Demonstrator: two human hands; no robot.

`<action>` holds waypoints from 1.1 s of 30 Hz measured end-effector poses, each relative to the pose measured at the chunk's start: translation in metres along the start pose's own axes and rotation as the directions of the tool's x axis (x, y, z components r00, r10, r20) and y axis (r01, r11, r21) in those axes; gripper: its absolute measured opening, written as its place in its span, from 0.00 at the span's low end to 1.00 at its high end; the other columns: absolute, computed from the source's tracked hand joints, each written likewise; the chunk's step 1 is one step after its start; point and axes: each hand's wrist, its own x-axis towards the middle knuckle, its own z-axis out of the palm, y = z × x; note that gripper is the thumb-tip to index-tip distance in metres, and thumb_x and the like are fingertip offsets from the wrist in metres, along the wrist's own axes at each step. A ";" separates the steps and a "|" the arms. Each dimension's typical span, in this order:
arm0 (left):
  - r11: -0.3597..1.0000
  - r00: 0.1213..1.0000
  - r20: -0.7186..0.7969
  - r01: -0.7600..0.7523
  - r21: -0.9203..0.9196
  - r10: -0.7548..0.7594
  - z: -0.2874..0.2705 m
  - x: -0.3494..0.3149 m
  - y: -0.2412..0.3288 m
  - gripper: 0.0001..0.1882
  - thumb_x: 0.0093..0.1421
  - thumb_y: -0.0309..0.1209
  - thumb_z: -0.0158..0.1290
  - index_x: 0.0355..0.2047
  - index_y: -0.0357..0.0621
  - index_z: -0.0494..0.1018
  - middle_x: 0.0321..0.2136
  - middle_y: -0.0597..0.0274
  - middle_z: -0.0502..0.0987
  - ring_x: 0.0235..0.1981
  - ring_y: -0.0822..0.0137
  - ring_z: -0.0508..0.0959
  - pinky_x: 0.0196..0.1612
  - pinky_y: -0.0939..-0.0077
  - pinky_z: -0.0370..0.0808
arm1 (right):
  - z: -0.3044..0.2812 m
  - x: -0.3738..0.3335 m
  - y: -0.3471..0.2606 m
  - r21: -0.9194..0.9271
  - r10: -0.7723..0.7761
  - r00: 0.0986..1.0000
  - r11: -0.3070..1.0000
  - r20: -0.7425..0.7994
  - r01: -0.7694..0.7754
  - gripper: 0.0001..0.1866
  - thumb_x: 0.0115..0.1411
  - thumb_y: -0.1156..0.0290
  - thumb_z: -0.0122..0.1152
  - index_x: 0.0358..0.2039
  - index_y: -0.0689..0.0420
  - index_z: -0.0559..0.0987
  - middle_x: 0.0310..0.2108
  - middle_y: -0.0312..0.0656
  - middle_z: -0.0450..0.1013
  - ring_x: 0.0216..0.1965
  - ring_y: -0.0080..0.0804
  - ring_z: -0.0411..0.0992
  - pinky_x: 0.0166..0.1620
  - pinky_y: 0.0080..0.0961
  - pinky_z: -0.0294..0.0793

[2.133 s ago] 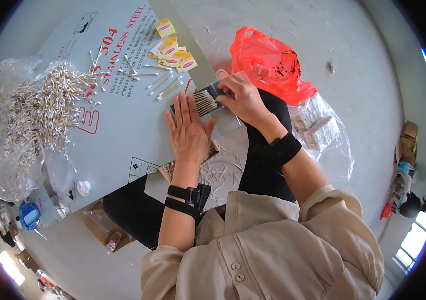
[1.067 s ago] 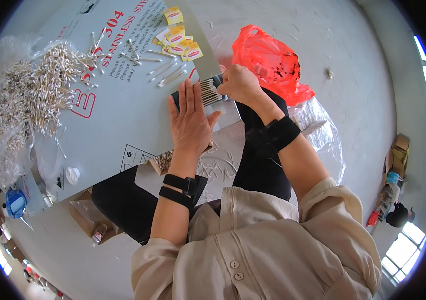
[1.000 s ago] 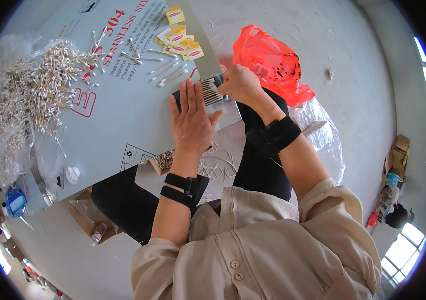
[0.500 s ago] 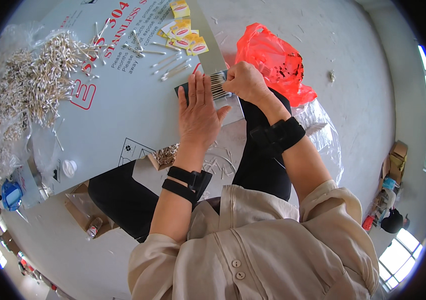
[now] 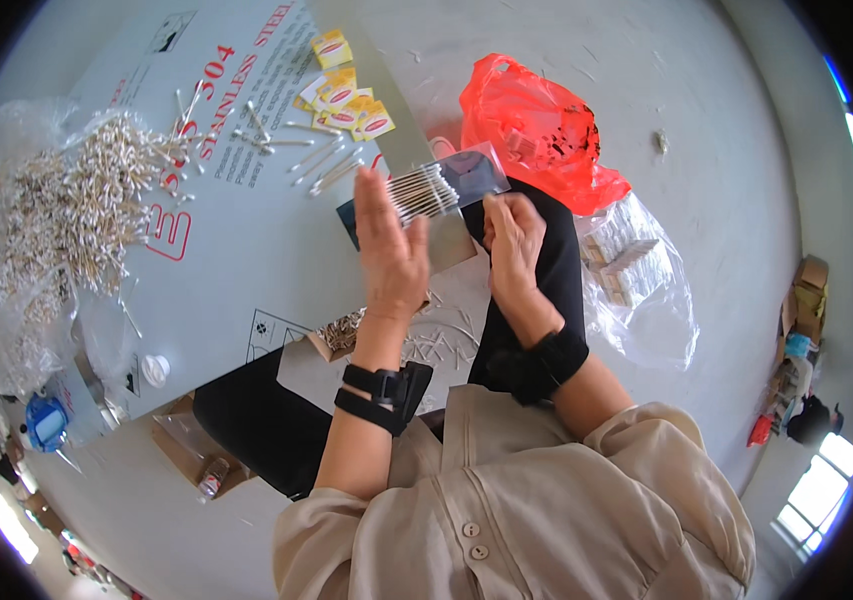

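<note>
A row of cotton swabs lies side by side at the table's right corner, with a flat clear plastic sleeve at its right end. My left hand is stretched out, edge-on against the near left end of the row, its fingers straight. Part of a dark flat piece shows under that hand. My right hand is just below the sleeve, over my thigh, fingers curled in; whatever may be inside them is hidden. Several loose swabs rest on the table beyond my left hand.
At left, a clear bag spills a big heap of swabs. Small yellow-and-white packets lie at the far edge. A red plastic bag and a clear bag of packs are at right. An open box of swabs stands below the table edge.
My right hand has pulled back toward me, off the swab row, and the clear sleeve now shows. My left hand has turned from flat to edge-on.
</note>
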 end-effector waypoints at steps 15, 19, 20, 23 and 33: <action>0.824 0.965 -0.159 0.085 -0.561 -0.208 0.022 0.016 0.005 0.32 0.71 0.44 0.34 0.67 0.32 0.46 0.68 0.42 0.46 0.69 0.51 0.49 0.68 0.59 0.49 | 0.029 0.040 0.013 0.442 0.318 0.881 0.773 0.350 -0.455 0.07 0.51 0.75 0.70 0.31 0.58 0.80 0.27 0.32 0.76 0.26 0.20 0.72 0.33 0.23 0.72; 0.803 0.967 -0.157 0.070 -0.592 -0.200 0.026 0.018 0.006 0.35 0.70 0.45 0.36 0.67 0.32 0.44 0.69 0.45 0.42 0.70 0.55 0.45 0.70 0.61 0.42 | 0.032 0.041 0.015 0.456 0.304 0.908 0.791 0.287 -0.409 0.07 0.52 0.76 0.69 0.32 0.58 0.80 0.27 0.32 0.76 0.26 0.19 0.71 0.34 0.21 0.70; 0.805 0.969 -0.155 0.067 -0.590 -0.194 0.027 0.018 0.007 0.35 0.70 0.45 0.36 0.67 0.32 0.44 0.69 0.45 0.42 0.70 0.55 0.45 0.70 0.61 0.42 | 0.031 0.040 0.016 0.441 0.290 0.912 0.805 0.291 -0.397 0.07 0.52 0.75 0.69 0.32 0.58 0.80 0.27 0.32 0.77 0.27 0.19 0.71 0.34 0.21 0.70; 0.759 0.968 -0.144 0.067 -0.648 -0.208 0.028 0.019 0.009 0.34 0.71 0.44 0.35 0.67 0.32 0.44 0.69 0.46 0.42 0.70 0.55 0.44 0.70 0.60 0.42 | 0.032 0.039 0.019 0.451 0.244 0.923 0.817 0.297 -0.361 0.06 0.53 0.75 0.68 0.32 0.58 0.80 0.28 0.31 0.77 0.28 0.18 0.71 0.34 0.20 0.69; 0.927 0.982 0.187 -0.099 0.361 0.032 0.006 0.007 0.016 0.41 0.65 0.54 0.41 0.68 0.36 0.46 0.68 0.44 0.44 0.70 0.47 0.45 0.68 0.49 0.42 | 0.031 0.041 0.005 0.557 0.385 0.886 0.690 0.257 -0.462 0.08 0.56 0.68 0.67 0.29 0.59 0.79 0.27 0.34 0.76 0.26 0.20 0.72 0.32 0.20 0.70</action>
